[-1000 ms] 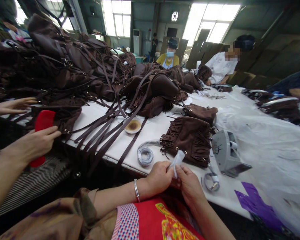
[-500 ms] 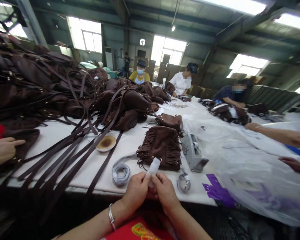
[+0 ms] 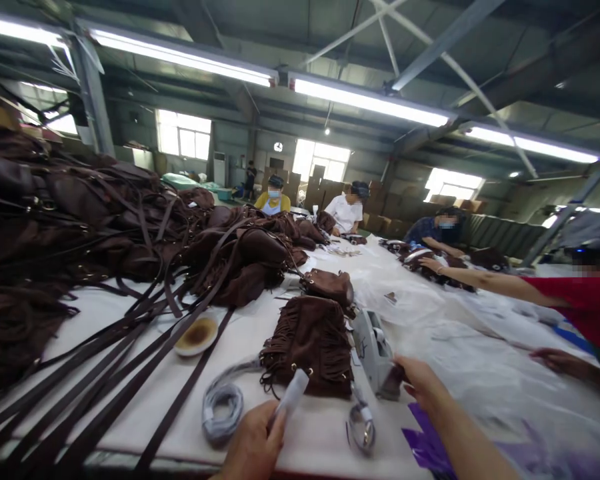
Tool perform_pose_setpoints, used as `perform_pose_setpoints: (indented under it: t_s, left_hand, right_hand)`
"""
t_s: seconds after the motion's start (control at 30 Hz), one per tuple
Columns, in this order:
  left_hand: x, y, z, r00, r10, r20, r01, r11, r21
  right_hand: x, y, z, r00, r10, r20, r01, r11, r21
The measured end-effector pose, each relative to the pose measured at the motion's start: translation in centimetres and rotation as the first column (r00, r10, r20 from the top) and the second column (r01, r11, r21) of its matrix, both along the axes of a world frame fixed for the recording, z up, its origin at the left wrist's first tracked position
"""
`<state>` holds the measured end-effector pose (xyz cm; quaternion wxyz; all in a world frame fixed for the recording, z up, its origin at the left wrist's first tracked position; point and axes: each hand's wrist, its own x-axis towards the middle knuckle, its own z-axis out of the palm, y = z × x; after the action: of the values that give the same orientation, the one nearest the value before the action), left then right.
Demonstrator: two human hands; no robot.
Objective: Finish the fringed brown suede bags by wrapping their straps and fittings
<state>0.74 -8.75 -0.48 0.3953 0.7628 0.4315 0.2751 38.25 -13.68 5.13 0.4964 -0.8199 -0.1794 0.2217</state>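
My left hand (image 3: 257,437) is closed around a strip in whitish wrapping (image 3: 295,392), its end sticking up in front of the bag. That bag is a dark brown fringed handbag (image 3: 314,347) lying flat on the table. On its left lies a wrapped strap coil (image 3: 222,413), on its right a smaller wrapped coil with a metal buckle (image 3: 364,427). My right hand (image 3: 423,381) reaches to the near end of a grey tape dispenser (image 3: 375,353), fingers bent against it. What they pinch there is too small to make out.
A heap of brown bags (image 3: 105,220) fills the left, its long straps (image 3: 115,373) trailing to the table's front edge. A dish of brown stuff (image 3: 197,335) stands among them. Purple tape (image 3: 425,440) and clear plastic sheeting (image 3: 470,360) lie right. Several co-workers, one in a red sleeve (image 3: 555,293), stand around.
My right hand has left the wrapped strip and moved right to the tape dispenser. The left hand keeps the strip. The view has tilted up, and a co-worker's arm reaches further in.
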Motion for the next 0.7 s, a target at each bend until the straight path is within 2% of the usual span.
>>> perform_pose_setpoints:
  t_s: [0.07, 0.13, 0.27, 0.4, 0.47, 0.57, 0.63, 0.7]
  left_hand:
    - [-0.1, 0.0, -0.1, 1.000, 0.002, 0.001, -0.002, 1.000, 0.017]
    - [-0.1, -0.1, -0.1, 1.000, 0.003, -0.005, -0.003, 1.000, 0.029]
    - [-0.1, -0.4, 0.5, 1.000, 0.003, -0.026, -0.002, 0.999, 0.035]
    - [0.0, -0.5, 1.0, 0.999, -0.011, -0.031, 0.012, 0.999, 0.030]
    - [0.1, -0.5, 1.1, 0.999, -0.013, -0.032, 0.014, 0.999, 0.037]
    - [0.1, -0.4, 1.1, 0.999, -0.014, -0.035, 0.016, 0.999, 0.052]
    - [0.0, -0.4, 1.2, 0.999, -0.019, -0.026, 0.021, 0.998, 0.057]
    - [-0.1, -0.3, 1.3, 1.000, -0.023, -0.010, 0.024, 0.998, 0.055]
  right_hand:
    - [0.0, 0.0, -1.0, 0.992, -0.018, -0.125, 0.024, 0.998, 0.051]
    - [0.1, -0.2, -1.1, 0.988, -0.005, -0.153, 0.019, 0.996, 0.093]
    - [-0.1, -1.4, 0.5, 0.992, 0.050, -0.118, -0.030, 0.987, 0.159]
    - [-1.3, -3.5, 1.1, 0.995, 0.005, -0.097, 0.018, 0.972, 0.236]
    - [-2.1, -4.5, 0.4, 0.979, 0.018, -0.201, 0.034, 0.967, 0.251]
    - [-3.0, -5.2, -1.6, 0.948, 0.068, -0.312, 0.029, 0.954, 0.298]
    - [-3.1, -5.2, -3.0, 0.967, 0.049, -0.252, 0.023, 0.960, 0.277]
    - [-3.1, -5.3, -4.2, 0.985, 0.005, -0.170, 0.030, 0.980, 0.199]
